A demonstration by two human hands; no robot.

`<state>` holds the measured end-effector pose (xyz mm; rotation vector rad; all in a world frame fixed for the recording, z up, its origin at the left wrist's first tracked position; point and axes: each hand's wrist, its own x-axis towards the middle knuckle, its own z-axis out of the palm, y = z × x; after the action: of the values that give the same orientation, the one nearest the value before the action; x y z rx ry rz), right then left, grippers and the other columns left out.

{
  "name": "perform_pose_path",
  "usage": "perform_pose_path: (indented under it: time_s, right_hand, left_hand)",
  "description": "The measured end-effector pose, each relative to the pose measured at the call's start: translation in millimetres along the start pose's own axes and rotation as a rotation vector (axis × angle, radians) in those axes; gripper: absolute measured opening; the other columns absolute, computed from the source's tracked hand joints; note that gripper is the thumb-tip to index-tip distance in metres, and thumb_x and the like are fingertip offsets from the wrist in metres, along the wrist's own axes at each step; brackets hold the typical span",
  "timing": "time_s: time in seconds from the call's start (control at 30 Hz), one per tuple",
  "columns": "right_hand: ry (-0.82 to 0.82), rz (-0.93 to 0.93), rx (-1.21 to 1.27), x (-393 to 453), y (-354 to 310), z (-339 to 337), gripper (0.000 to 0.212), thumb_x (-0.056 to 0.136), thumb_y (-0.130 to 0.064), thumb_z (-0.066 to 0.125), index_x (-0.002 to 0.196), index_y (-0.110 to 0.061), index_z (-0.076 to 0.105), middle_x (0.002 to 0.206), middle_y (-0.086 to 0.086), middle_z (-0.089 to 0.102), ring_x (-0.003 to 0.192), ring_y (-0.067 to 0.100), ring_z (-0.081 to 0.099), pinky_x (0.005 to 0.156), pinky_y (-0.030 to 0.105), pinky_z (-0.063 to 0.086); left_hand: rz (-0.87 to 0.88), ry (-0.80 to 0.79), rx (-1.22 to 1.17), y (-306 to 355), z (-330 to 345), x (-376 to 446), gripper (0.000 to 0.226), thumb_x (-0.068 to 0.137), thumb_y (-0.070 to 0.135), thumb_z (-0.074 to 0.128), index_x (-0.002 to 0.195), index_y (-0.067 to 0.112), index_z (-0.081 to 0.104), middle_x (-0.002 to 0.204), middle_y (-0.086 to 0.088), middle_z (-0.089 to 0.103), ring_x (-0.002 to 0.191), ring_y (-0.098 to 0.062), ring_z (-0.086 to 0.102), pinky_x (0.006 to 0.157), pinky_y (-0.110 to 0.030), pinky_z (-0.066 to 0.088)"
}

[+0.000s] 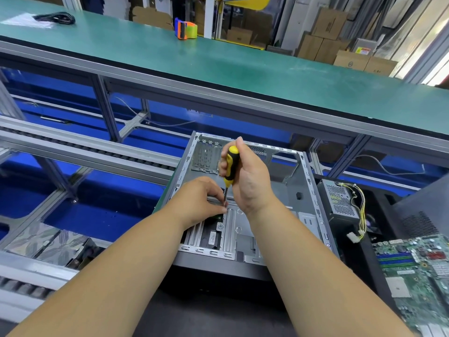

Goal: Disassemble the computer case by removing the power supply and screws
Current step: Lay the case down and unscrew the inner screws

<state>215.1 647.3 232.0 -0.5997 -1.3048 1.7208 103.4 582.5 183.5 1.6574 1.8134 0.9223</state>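
Now your right hand (245,176) clamps the screwdriver (230,166) handle while left hand (204,200) fingertips pinch its shaft over the computer case (308,190); the tiny screw is probably slippery.

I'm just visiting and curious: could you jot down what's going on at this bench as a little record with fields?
Activity: unscrewing inside an open computer case
Right hand: grips a yellow-and-black screwdriver, held upright, tip down in the case
Left hand: fingers pinched at the screwdriver's shaft near the tip
Power supply: already out, standing right of the case, wires trailing
Motherboard: lying at the near right
Far bench: tape dispenser, coiled black cable
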Motion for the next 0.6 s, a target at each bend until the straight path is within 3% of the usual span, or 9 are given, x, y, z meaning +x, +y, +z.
perform_pose_path:
  time_s: [0.17,0.33,0.47,0.6]
  right_hand:
    - [-0.017,-0.010,0.068,1,2,3,0.055,0.105,-0.025,0.028,0.058,-0.011,0.051,0.046,-0.003,0.034,0.044,0.013,0.026,0.044,0.022,0.026]
    - [-0.045,0.024,0.099,6,-1,4,0.060,0.105,-0.023,0.025,0.051,-0.011,0.047,0.044,-0.001,0.025,0.041,0.012,0.019,0.042,0.022,0.022]
    - [0.013,0.028,0.061,6,-3,-2,0.066,0.106,-0.042,0.024,0.053,-0.013,0.050,0.045,0.000,0.028,0.043,0.015,0.024,0.050,0.029,0.021]
    - [0.014,0.044,-0.004,0,-11,-15,0.066,0.095,-0.065,0.029,0.064,-0.012,0.052,0.053,0.001,0.044,0.052,0.018,0.042,0.058,0.027,0.038]
  left_hand:
    - [-0.022,-0.003,-0.029,2,-1,0,0.013,0.071,0.016,0.081,0.079,0.025,0.076,0.099,0.010,0.063,0.096,-0.003,0.060,0.095,-0.031,0.047]
    - [-0.052,-0.057,-0.006,3,-2,-1,0.021,0.074,0.008,0.069,0.085,0.025,0.076,0.103,0.012,0.060,0.100,-0.004,0.058,0.096,-0.030,0.046]
    - [-0.021,-0.036,0.047,2,-1,-2,0.012,0.077,0.022,0.077,0.080,0.032,0.072,0.099,0.014,0.057,0.097,0.000,0.056,0.095,-0.026,0.045]
    - [-0.016,-0.003,0.062,1,2,-1,0.018,0.078,0.027,0.079,0.072,0.039,0.068,0.098,0.015,0.057,0.096,-0.001,0.056,0.095,-0.028,0.045]
